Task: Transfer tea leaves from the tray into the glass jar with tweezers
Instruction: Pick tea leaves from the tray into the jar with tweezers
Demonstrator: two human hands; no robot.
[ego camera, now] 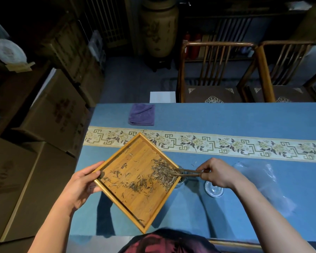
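My left hand (80, 185) grips the left corner of a square bamboo tray (133, 203), held tilted above the blue table with its right corner lowest. Dry tea leaves (162, 172) are heaped toward that right corner, with loose strands scattered across the rest. My right hand (217, 173) holds brown wooden tweezers (188, 172), their tips in the leaf pile at the tray's right corner. The glass jar (180, 181) sits under that corner, mostly hidden by the tray. A round glass lid (213, 189) lies on the table below my right hand.
A clear plastic bag (263, 179) lies to the right on the blue tablecloth (226, 117). A folded purple cloth (141, 114) sits near the far edge, beyond a patterned runner (226, 145). Two wooden chairs (217, 70) stand behind the table; cardboard boxes (49, 115) fill the left.
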